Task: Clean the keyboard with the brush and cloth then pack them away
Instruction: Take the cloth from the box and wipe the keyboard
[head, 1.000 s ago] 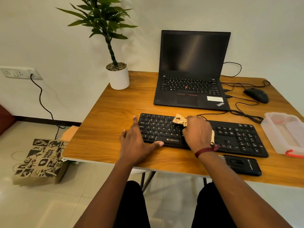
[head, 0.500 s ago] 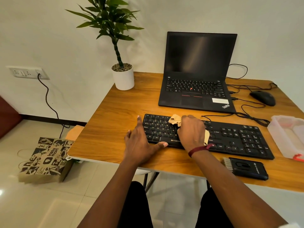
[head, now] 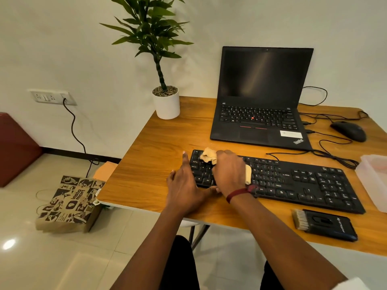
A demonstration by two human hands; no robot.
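**Cloth on the keyboard's left keys**

Left hand [head: 184, 189] is lying flat on the table [head: 150, 164] at the keyboard's [head: 293, 181] left end, fingers straight and spread. Right hand [head: 229, 174] is gripping the tan cloth [head: 208, 155], fingers curled over it, pressing it onto the left keys. Brush [head: 324, 223] is lying just near of the keyboard's right end.

- The table [head: 146, 164] is wood, grainy with a soft sheen.
- The keyboard [head: 303, 185] is matt black plastic.
- The cloth [head: 208, 155] is crumpled tan fabric.
- The floor [head: 41, 258] is glossy tile.
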